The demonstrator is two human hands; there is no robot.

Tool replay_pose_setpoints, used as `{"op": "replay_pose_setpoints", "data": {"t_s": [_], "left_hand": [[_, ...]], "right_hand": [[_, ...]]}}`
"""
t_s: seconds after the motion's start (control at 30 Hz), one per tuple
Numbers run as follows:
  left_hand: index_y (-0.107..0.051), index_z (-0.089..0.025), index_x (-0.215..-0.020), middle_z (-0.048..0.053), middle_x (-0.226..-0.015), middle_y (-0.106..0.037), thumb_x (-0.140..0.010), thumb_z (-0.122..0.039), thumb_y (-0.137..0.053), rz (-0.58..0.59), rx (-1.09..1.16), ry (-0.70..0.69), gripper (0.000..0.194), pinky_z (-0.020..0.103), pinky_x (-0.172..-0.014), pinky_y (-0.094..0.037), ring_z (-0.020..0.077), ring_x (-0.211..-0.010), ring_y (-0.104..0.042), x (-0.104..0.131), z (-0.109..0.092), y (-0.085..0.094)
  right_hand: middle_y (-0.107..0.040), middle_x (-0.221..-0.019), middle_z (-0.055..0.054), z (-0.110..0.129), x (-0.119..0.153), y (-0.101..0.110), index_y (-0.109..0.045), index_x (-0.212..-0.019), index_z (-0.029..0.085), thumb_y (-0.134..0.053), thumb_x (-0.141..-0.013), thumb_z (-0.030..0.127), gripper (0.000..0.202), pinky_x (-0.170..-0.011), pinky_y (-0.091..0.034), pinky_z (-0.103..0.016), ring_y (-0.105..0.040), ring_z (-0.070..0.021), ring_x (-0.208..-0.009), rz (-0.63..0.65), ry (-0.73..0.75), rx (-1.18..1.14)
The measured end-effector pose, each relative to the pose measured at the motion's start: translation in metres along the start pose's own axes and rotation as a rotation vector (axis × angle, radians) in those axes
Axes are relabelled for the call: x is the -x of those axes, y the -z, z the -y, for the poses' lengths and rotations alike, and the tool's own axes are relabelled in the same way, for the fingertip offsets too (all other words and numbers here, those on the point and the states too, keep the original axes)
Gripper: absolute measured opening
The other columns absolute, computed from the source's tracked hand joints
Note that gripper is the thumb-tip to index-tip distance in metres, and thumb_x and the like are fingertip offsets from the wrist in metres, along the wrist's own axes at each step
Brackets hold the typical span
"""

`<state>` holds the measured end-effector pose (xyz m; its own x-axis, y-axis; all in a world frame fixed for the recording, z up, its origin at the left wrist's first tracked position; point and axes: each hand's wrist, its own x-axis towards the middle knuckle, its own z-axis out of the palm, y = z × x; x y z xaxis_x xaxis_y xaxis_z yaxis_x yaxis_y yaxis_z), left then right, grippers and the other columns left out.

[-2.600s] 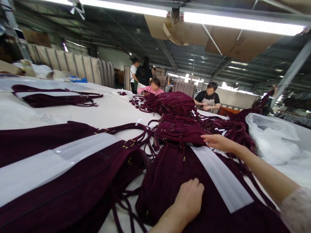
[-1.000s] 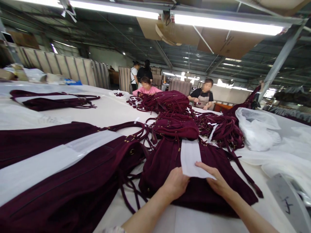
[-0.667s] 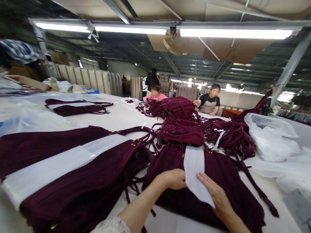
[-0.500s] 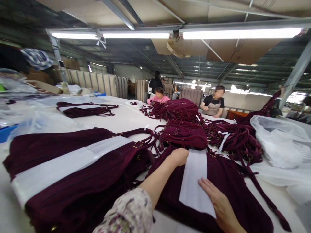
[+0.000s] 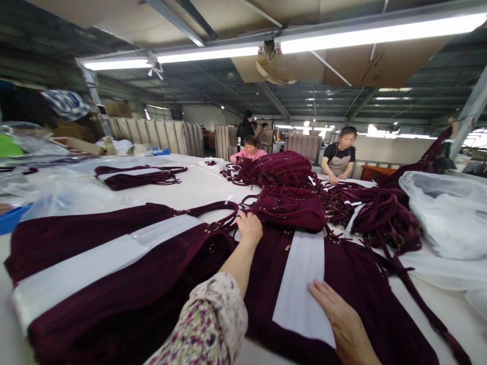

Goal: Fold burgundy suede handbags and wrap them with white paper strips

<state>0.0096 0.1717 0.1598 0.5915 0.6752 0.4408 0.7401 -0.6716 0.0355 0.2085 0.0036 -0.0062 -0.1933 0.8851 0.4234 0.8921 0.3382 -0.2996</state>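
A burgundy fabric bag (image 5: 369, 294) lies flat in front of me, a white foam strip (image 5: 300, 294) running down its middle. My right hand (image 5: 338, 314) rests on the strip's right edge and the bag, open, with its fingers stretched out. At the bag's upper left corner, my left hand (image 5: 250, 228) curls its fingers around a thin burgundy bag handle (image 5: 243, 215); the fingertips are partly hidden. To the left lies a stack of burgundy bags (image 5: 114, 304) with a white strip (image 5: 114, 253) across the top and brass rings near its handles.
Beyond my hands is a heap of burgundy bags (image 5: 285, 170). Tangled straps with metal hooks (image 5: 384, 213) lie to its right, near a clear plastic bag (image 5: 452, 218). Another burgundy bag (image 5: 133, 177) lies at the back left. Two co-workers (image 5: 338, 157) are at the table's far side.
My left hand has moved left, off the top of the white strip, to the handles between the bags. My right hand stays on the strip.
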Motion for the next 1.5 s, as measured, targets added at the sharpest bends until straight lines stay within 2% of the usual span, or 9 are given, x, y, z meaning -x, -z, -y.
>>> {"op": "replay_pose_setpoints", "data": {"t_s": [0.1,0.23,0.37,0.53,0.77,1.0,1.13,1.33,1.5], "left_hand": [[-0.054,-0.015,-0.120,0.009,-0.119,-0.056,-0.092,-0.034,-0.056,0.048,0.015,0.009,0.034,0.042,-0.086,-0.052,0.0220,-0.102,-0.058,0.016,-0.003,0.015],[-0.057,-0.016,-0.115,0.008,-0.112,-0.058,-0.095,-0.030,-0.048,0.144,0.064,-0.010,0.026,0.037,-0.089,-0.049,0.0189,-0.101,-0.058,0.058,-0.030,0.020],[-0.061,-0.019,-0.105,0.005,-0.105,-0.060,-0.097,-0.029,-0.041,0.251,0.170,-0.273,0.024,0.031,-0.091,-0.045,0.0173,-0.100,-0.057,0.115,-0.057,0.014],[-0.057,-0.017,-0.114,0.007,-0.116,-0.060,-0.095,-0.026,-0.047,0.233,0.248,-0.485,0.024,0.033,-0.104,-0.037,0.0183,-0.113,-0.051,0.157,-0.053,0.000],[-0.055,-0.023,-0.122,0.005,-0.121,-0.060,-0.094,-0.021,-0.048,0.195,0.269,-0.445,0.028,0.042,-0.115,-0.023,0.0180,-0.121,-0.048,0.173,-0.049,-0.017],[-0.056,-0.018,-0.120,0.008,-0.113,-0.062,-0.101,-0.023,-0.031,0.195,0.232,-0.489,0.033,0.032,-0.100,-0.035,0.0173,-0.106,-0.053,0.179,-0.053,-0.027],[-0.054,-0.021,-0.125,0.008,-0.110,-0.061,-0.100,-0.025,-0.031,0.199,0.171,-0.500,0.034,0.032,-0.094,-0.037,0.0181,-0.098,-0.052,0.180,-0.056,-0.025],[-0.049,-0.026,-0.130,0.008,-0.109,-0.057,-0.100,-0.027,-0.029,0.209,0.070,-0.522,0.036,0.033,-0.088,-0.039,0.0195,-0.094,-0.050,0.182,-0.061,-0.025],[-0.049,-0.026,-0.129,0.007,-0.106,-0.056,-0.099,-0.025,-0.035,0.159,0.084,-0.530,0.033,0.031,-0.086,-0.040,0.0183,-0.093,-0.050,0.183,-0.060,-0.032]], "right_hand": [[-0.047,-0.142,0.000,0.006,0.001,0.005,-0.046,-0.140,0.028,-0.036,-0.077,0.000,0.069,-0.107,-0.043,-0.036,-0.043,-0.0212,-0.131,-0.035,-0.021,0.014],[-0.050,-0.140,-0.002,0.008,0.003,0.015,-0.049,-0.138,0.027,-0.037,-0.077,-0.001,0.068,-0.108,-0.041,-0.037,-0.042,-0.0215,-0.132,-0.049,-0.009,0.034],[-0.050,-0.140,-0.003,0.007,0.004,0.023,-0.050,-0.138,0.024,-0.038,-0.077,-0.002,0.067,-0.112,-0.037,-0.040,-0.038,-0.0234,-0.135,0.002,0.024,0.069],[-0.052,-0.138,-0.003,0.006,0.005,0.026,-0.053,-0.134,0.024,-0.037,-0.078,-0.002,0.064,-0.109,-0.040,-0.040,-0.040,-0.0224,-0.134,0.044,0.043,0.045],[-0.059,-0.130,-0.003,0.010,0.013,0.036,-0.060,-0.127,0.024,-0.036,-0.079,-0.001,0.060,-0.110,-0.040,-0.042,-0.049,-0.0200,-0.126,0.044,0.094,-0.098],[-0.055,-0.135,-0.003,0.023,0.034,0.046,-0.056,-0.131,0.023,-0.037,-0.088,0.008,0.050,-0.111,-0.038,-0.041,-0.045,-0.0192,-0.130,0.116,0.172,-0.103],[-0.054,-0.136,-0.006,0.027,0.044,0.051,-0.056,-0.131,0.024,-0.040,-0.090,0.012,0.045,-0.111,-0.035,-0.045,-0.045,-0.0204,-0.130,0.141,0.195,-0.112],[-0.044,-0.144,-0.009,0.037,0.057,0.065,-0.049,-0.136,0.025,-0.049,-0.090,0.021,0.046,-0.113,-0.027,-0.054,-0.034,-0.0251,-0.137,0.258,0.268,-0.030],[-0.025,-0.154,-0.013,0.050,0.062,0.091,-0.041,-0.142,0.024,-0.057,-0.082,0.021,0.062,-0.112,-0.018,-0.059,-0.017,-0.0307,-0.142,0.483,0.366,0.038]]}}
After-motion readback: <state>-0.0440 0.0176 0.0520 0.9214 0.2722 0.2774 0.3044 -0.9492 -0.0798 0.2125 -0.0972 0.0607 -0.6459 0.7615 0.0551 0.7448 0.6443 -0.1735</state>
